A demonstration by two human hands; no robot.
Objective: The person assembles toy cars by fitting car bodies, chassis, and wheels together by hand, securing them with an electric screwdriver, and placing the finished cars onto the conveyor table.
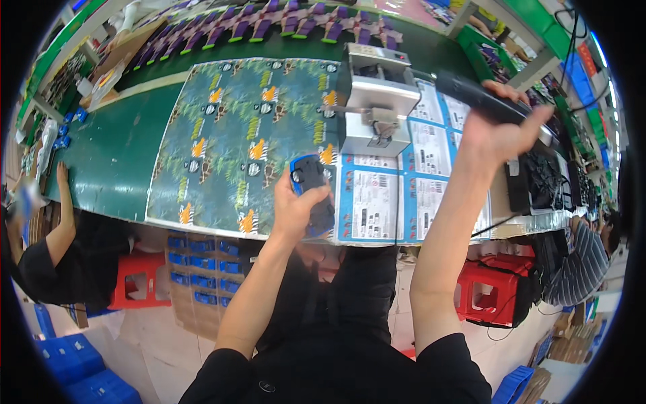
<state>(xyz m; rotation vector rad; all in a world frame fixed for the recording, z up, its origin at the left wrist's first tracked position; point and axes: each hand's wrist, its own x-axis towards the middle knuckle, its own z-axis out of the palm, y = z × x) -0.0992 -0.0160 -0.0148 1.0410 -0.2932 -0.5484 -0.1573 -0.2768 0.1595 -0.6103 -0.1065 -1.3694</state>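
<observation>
My left hand (294, 205) grips a toy car (310, 176) with a black underside and blue body, held over the front edge of the bench with the underside turned up. My right hand (498, 131) is raised over the right part of the bench. Its fingers curl round a long black tool (471, 94) shaped like an electric screwdriver, while the thumb sticks out to the side. Between the hands, farther back, stands a silver metal machine (377, 101) with a small mechanism at its front.
Printed sheets (249, 135) cover part of the green bench (121, 151). Rows of purple parts (262, 27) lie at the back. Black parts (542, 178) sit at right. Below stand red stools (494, 289) and a cardboard tray (195, 316) of blue car bodies. Co-workers sit on both sides.
</observation>
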